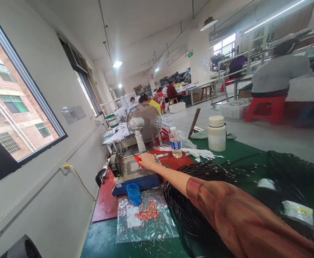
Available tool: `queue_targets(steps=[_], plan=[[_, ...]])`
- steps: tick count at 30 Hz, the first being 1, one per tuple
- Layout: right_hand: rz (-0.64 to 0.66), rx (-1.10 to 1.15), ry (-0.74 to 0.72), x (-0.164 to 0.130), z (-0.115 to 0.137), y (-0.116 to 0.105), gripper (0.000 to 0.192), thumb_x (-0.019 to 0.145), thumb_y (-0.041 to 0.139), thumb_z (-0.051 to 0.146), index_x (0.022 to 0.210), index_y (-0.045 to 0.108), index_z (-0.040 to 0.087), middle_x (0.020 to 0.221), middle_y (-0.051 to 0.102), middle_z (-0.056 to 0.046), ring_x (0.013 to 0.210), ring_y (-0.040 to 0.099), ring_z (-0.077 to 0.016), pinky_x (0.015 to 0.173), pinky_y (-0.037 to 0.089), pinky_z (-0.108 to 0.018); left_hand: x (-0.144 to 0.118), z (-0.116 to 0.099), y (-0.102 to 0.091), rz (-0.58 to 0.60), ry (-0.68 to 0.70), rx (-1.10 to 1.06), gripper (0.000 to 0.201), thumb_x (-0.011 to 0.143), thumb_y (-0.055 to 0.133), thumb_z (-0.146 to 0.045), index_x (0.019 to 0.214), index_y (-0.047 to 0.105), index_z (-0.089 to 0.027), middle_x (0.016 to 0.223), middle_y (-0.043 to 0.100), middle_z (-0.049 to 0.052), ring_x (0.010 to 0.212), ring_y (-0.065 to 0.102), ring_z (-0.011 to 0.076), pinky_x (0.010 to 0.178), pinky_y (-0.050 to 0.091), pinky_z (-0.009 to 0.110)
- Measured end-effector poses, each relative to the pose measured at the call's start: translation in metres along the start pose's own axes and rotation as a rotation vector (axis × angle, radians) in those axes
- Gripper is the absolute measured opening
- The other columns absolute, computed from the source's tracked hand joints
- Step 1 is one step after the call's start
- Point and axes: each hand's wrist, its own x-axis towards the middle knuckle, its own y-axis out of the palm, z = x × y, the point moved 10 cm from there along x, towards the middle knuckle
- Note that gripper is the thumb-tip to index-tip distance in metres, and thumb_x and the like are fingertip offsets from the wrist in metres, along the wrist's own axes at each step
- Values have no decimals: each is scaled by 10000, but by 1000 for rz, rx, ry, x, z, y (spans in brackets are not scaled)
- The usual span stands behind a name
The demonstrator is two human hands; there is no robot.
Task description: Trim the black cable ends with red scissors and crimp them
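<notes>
Right hand (148, 161) on red scissors (138, 159) — fan (144, 123), bottle (176, 142) beyond

Red board (107, 200) under the machine: smooth, semi-gloss, looks like laminate. Machine's top plate (135, 166) bare grey metal, blue casing (135, 182) painted. Blue cup (134, 194) glossy plastic. Near it, a clear plastic sheet (146, 222), crinkled, shiny. Table cover (234, 150) matt green. Black cable bundle (189, 215) smooth, slightly glossy sheath. Far: water bottle (176, 142) clear plastic, white jar (216, 133) matt plastic. Sleeve (234, 218) woven cloth, matt.
</notes>
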Motion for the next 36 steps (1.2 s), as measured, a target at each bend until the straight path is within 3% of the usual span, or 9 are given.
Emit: queue_targets(steps=[3,7,11,13,15,17,22,29,36], plan=[[-4,-3,-5,0,0,0,329,848,386,385,906,665,221,895,677,-108,867,620,-222,680,420,-272,13,-22,15,11,35,-13,360,610,424,-544,947,549,-532,688,669,-57,1030,596,326,469,480,456],[-4,-9,-13,1,1,0,313,840,402,376,896,664,214,894,676,-111,860,622,-223,673,419,-267,41,-66,48,31,96,-27,261,607,393,-530,777,580,-594,698,673,-88,1001,617,297,375,451,366],[2,-14,-23,2,3,1,304,837,402,360,891,664,215,890,676,-113,850,624,-222,669,418,-267,64,-119,78,58,226,-41,538,756,107,-392,794,638,-470,825,639,-129,1070,563,278,463,418,356],[2,-16,-27,2,4,1,293,831,406,344,891,662,213,888,675,-113,848,624,-225,665,417,-268,71,-135,82,68,271,-42,520,770,124,-380,859,635,-421,867,647,-105,1053,583,238,488,459,342],[1,-18,-31,1,4,2,281,824,412,328,888,660,213,883,675,-110,846,624,-226,659,417,-268,73,-144,83,93,319,-39,391,764,261,-397,864,638,-377,864,673,-85,1023,604,211,501,500,320],[0,-19,-35,1,5,2,281,822,409,325,884,659,214,877,676,-107,841,625,-228,653,417,-269,73,-149,82,126,370,-37,276,736,393,-376,828,649,-332,853,699,-63,1010,609,187,516,516,291],[4,-21,-43,1,6,3,316,836,386,368,892,660,220,879,675,-109,837,625,-231,650,418,-272,72,-149,76,126,386,-35,269,729,427,-374,803,660,-263,875,710,-20,1020,599,159,535,499,228],[15,-27,-41,2,5,4,298,836,398,342,913,662,224,917,673,-109,859,620,-224,672,418,-271,68,-144,71,17,341,-13,494,742,257,-488,745,698,-265,912,642,-74,1063,552,276,471,353,237],[15,-27,-44,3,4,5,285,832,406,329,900,663,226,901,675,-105,847,624,-228,659,413,-265,60,-144,73,-18,335,41,322,670,412,-492,706,695,-344,819,622,-102,1006,575,339,451,275,218]])
